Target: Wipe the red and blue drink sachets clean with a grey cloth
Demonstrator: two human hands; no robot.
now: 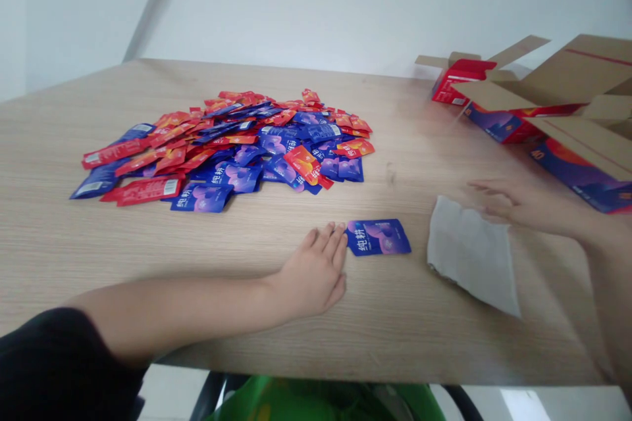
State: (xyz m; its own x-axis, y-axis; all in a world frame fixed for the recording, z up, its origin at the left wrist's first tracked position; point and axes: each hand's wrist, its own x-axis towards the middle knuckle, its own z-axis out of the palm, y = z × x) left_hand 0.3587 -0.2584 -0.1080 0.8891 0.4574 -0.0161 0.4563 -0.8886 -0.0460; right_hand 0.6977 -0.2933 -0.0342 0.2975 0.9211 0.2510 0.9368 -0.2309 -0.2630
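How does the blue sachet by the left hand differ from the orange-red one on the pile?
The blue sachet is blue-purple with white characters, while the orange-red sachet is orange-red. The blue sachet lies flat, apart from the pile; the orange-red sachet lies tilted on top of it. Both are small, flat printed packets.

packing room (maybe an office), laminate table (pixel 257 276), cardboard cartons (pixel 573 72), white walls (pixel 345 6)
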